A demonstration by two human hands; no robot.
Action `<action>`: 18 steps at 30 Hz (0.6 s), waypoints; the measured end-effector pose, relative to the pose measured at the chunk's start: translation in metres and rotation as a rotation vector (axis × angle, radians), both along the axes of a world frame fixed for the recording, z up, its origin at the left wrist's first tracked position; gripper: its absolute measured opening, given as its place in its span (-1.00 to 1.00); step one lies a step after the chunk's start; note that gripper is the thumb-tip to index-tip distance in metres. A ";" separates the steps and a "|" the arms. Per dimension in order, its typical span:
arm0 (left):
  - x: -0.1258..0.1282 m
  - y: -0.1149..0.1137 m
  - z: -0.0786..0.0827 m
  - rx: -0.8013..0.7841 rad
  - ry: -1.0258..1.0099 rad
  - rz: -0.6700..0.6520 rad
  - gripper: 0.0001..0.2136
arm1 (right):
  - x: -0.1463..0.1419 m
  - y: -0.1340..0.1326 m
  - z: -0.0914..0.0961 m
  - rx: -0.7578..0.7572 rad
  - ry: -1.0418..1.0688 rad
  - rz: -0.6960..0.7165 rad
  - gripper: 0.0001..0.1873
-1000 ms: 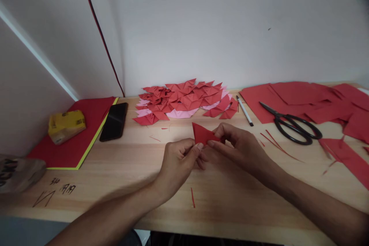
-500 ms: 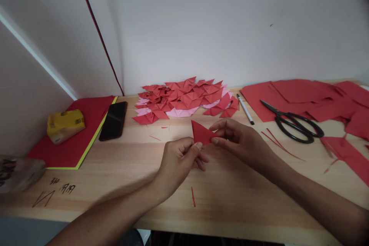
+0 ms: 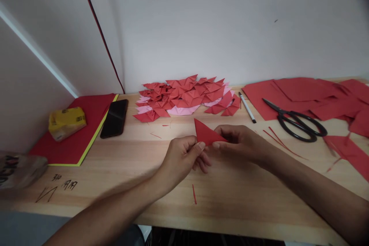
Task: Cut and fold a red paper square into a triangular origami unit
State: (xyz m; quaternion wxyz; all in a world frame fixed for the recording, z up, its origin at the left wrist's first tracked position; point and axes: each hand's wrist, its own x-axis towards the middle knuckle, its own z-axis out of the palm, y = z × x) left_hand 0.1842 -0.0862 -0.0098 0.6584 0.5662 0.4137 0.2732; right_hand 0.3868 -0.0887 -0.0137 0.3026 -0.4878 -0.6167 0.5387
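Observation:
Both hands hold a small red paper triangle (image 3: 206,133) just above the wooden table. My left hand (image 3: 188,152) pinches its lower left corner between thumb and fingers. The thumb and fingers of my right hand (image 3: 235,140) are closed on its right side, and they cover part of that edge. Beyond the hands, against the wall, lies a heap of folded red and pink paper pieces (image 3: 187,94). A thin red paper strip (image 3: 194,194) rests on the table in front of my hands.
Black-handled scissors (image 3: 296,121) lie on red paper sheets (image 3: 302,90) at the right, beside a white pen (image 3: 247,107). Toward the left are a phone (image 3: 114,118), a yellow packet (image 3: 67,123) on a red sheet (image 3: 95,117), and a clear plastic wrapper (image 3: 23,171).
My right hand has shifted slightly down along the paper's right edge, and more of the triangle shows. My left hand keeps its pinch. The whole view has moved slightly.

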 end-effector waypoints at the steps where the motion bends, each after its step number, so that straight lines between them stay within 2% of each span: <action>1: 0.000 0.000 -0.001 0.002 0.001 -0.017 -0.73 | -0.002 -0.001 -0.001 0.010 -0.023 0.009 -0.75; 9: 0.001 -0.001 -0.007 -0.034 0.000 -0.077 -0.76 | -0.005 -0.001 -0.005 0.086 -0.216 0.033 -0.63; 14: 0.001 0.002 -0.007 -0.046 0.003 -0.101 -0.72 | -0.002 -0.001 -0.007 0.024 -0.216 0.018 -0.60; 18: -0.003 0.007 -0.002 -0.135 -0.074 -0.065 -0.65 | -0.001 -0.001 -0.005 -0.057 -0.134 -0.028 -0.57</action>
